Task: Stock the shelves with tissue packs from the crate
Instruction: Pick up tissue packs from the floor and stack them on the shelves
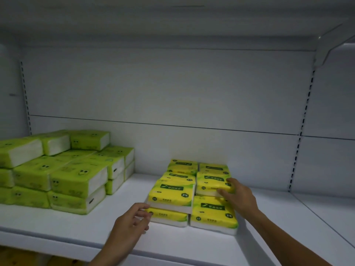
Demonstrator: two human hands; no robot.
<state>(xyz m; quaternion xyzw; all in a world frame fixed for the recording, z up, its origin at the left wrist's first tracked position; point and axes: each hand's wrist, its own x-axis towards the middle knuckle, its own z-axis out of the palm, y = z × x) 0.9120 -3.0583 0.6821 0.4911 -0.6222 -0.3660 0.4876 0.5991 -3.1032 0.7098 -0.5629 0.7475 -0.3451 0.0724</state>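
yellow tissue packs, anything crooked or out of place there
The upper front-left yellow pack sits skewed, not squared on the pack beneath. The right hand grips the neighbouring upper pack.

2 bare forearms (pixel 288 233), bare left hand (pixel 132 217), bare right hand (pixel 238 196)

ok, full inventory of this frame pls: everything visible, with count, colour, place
green plastic-wrapped tissue packs: a dozen or more, lime green, stacked at the shelf's left
yellow plastic-wrapped tissue packs: at least seven, yellow, stacked mid-shelf
white metal shelf: one, white, under both stacks
white back panel: one, white, behind the stacks
left hand: one, fingertips at the bottom front-left yellow pack's end; grip unclear
right hand: one, gripping an upper yellow pack in the right column
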